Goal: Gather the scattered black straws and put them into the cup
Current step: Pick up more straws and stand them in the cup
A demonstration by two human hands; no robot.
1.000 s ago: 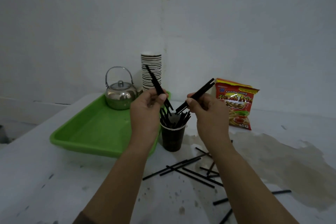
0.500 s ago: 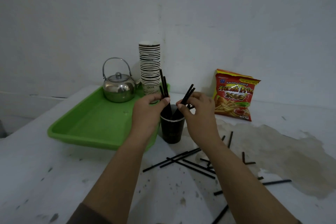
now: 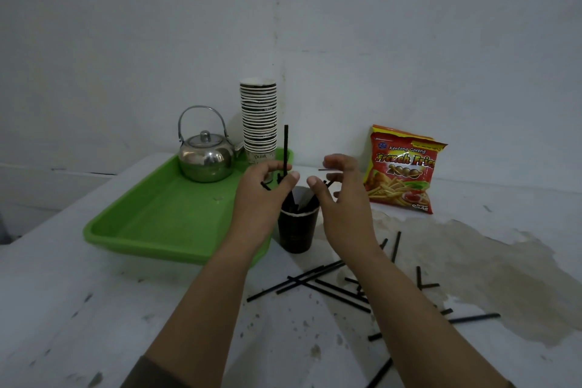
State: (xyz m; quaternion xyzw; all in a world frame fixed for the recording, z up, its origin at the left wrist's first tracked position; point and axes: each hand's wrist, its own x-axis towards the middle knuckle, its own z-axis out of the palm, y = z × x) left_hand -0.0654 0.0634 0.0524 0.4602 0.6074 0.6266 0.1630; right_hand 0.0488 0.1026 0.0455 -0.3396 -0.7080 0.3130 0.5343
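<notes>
A dark paper cup (image 3: pixel 297 231) stands on the white table beside the green tray, with black straws inside it. My left hand (image 3: pixel 263 195) hovers just over the cup's left rim, thumb and curled fingers around an upright black straw (image 3: pixel 286 148); more short black ends show in its palm. Above the right rim, my right hand (image 3: pixel 341 198) has its fingers spread and holds nothing; a straw tip peeks out behind its thumb. Several loose straws (image 3: pixel 310 282) lie scattered on the table in front of and right of the cup, partly hidden by my right forearm.
A green tray (image 3: pixel 151 224) on the left carries a steel kettle (image 3: pixel 206 157) and a tall stack of paper cups (image 3: pixel 259 123). A red French fries bag (image 3: pixel 403 173) leans on the wall at the right. A brown stain (image 3: pixel 478 261) covers the table's right side.
Both hands lowered their straws into the cup. My right hand then let go and spread its fingers. My left hand's straw now stands upright.
</notes>
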